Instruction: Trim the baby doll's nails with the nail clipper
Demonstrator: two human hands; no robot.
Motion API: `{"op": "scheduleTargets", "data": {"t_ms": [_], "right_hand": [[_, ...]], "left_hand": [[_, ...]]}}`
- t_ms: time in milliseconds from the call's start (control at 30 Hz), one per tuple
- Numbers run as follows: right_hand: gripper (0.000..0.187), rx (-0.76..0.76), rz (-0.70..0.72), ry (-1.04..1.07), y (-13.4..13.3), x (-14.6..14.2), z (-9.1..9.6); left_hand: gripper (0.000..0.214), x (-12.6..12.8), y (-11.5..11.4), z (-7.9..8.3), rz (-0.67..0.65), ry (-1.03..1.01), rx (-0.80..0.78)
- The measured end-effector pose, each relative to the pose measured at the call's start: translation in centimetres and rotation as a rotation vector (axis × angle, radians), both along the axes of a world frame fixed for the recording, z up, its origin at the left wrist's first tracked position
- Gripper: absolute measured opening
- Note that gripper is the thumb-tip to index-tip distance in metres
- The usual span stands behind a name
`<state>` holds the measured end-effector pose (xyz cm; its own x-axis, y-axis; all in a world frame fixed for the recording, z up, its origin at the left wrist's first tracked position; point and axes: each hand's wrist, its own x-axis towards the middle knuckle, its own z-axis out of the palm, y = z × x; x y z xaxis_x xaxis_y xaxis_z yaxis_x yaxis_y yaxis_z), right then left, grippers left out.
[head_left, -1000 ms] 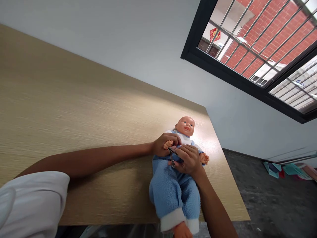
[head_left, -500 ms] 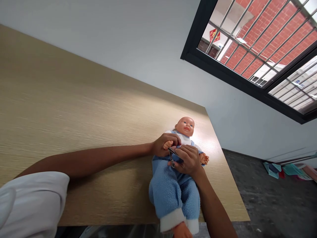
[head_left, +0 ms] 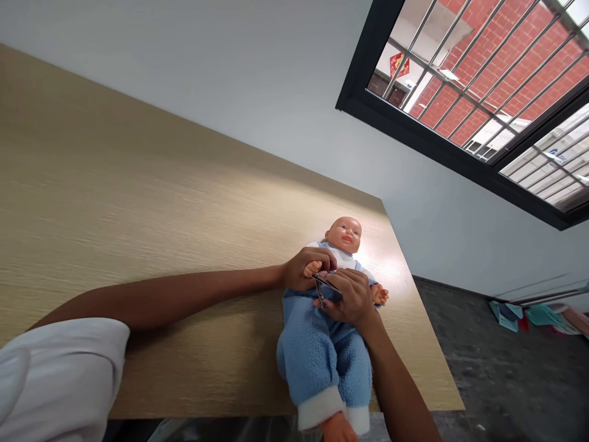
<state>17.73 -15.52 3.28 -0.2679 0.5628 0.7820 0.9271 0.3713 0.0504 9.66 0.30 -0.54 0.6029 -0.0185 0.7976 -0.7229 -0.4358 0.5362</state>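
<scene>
While the head camera looked down at a steep tilt, a white short sleeve (head_left: pixel 55 380) filled the nearest lower-left corner. From it, the person's bare left arm (head_left: pixel 184 298) stretched across a wood-grain bench (head_left: pixel 138 215), and the right forearm (head_left: pixel 400 387) rose from the bottom edge. A baby doll (head_left: pixel 329 331) lay face up on the bench near its far corner, its head pointing away from the near edge. It wore a blue fleece suit (head_left: pixel 322 362) with white cuffs over a white top (head_left: pixel 335 256).

The left hand (head_left: pixel 301 270) formed a closed grip around the doll's right hand (head_left: pixel 313 267), pinching it between fingers and thumb. The right hand (head_left: pixel 352 299) lay over the doll's chest, its fingers pressed together on a metal nail clipper (head_left: pixel 321 290), whose lever angled down toward the suit. The clipper's tip sat just beside the doll's pinched hand; whether it touched the doll's fingers was too small to tell. The doll's other hand (head_left: pixel 380 294) lay free beyond the right hand.

Past the bench lay a dark speckled floor (head_left: pixel 497 362) with colourful flat items (head_left: pixel 524 316) near a pale wall (head_left: pixel 230 80). Higher up, a black-framed barred window (head_left: pixel 460 104) showed a red brick wall (head_left: pixel 488 80) outside.
</scene>
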Motion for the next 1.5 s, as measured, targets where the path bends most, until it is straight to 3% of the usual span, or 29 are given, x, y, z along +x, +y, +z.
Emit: {"op": "scheduleTargets", "data": {"t_ms": [300,767,1500], "right_hand": [[0.032,-0.011,-0.033,0.026,-0.14,0.07,-0.10],[0.032,-0.003,-0.053,0.033,-0.23,-0.05,0.08],[0.033,-0.029,-0.050,0.040,-0.17,0.26,-0.45]], "left_hand": [[0.039,0.17,0.00,-0.05,0.002,-0.013,-0.009],[0.030,0.22,0.03,-0.07,-0.016,-0.031,-0.022],[0.036,0.13,0.00,-0.04,-0.002,0.004,-0.023]]}}
